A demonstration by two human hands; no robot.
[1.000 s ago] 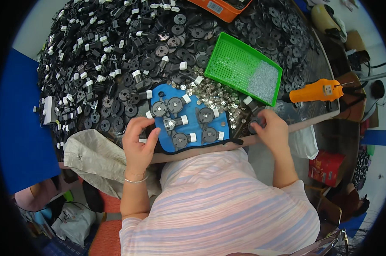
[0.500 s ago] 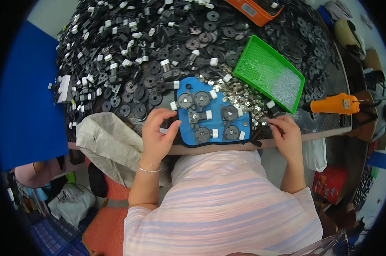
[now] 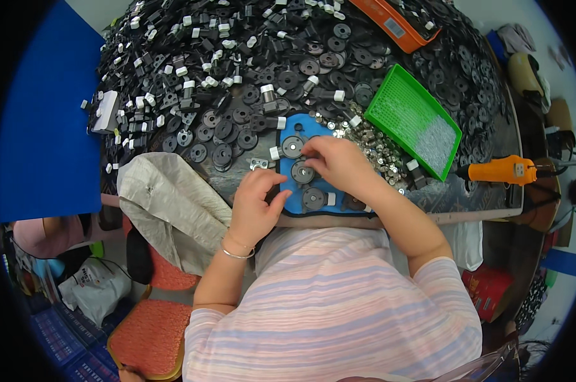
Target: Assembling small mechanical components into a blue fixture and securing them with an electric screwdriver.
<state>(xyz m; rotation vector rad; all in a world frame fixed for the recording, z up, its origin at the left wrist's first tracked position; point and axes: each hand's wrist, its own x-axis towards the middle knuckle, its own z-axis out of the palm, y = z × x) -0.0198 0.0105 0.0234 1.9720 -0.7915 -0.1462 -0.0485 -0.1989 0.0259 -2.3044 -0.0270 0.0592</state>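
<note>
A blue mat lies before me, bearing several black parts with round discs and white end pieces. My right hand reaches over it, thumb and fingertips pinched beside the middle disc. Whatever sits in that pinch is too small or hidden to make out. Just above it is another disc with a white end piece, and below it a third disc. At the mat's left edge my left hand has thumb and fingers apart, holding nothing. My right hand and forearm hide the mat's right side.
A big heap of black parts covers the table's far side. Small metal pieces lie beside a green tray of tiny parts. An orange bin stands behind; an orange power tool lies right. Grey cloth hangs over the left edge.
My right hand has moved left from the metal pieces onto the mat. A round disc now shows on the middle-left part. The whole view has shifted slightly.
</note>
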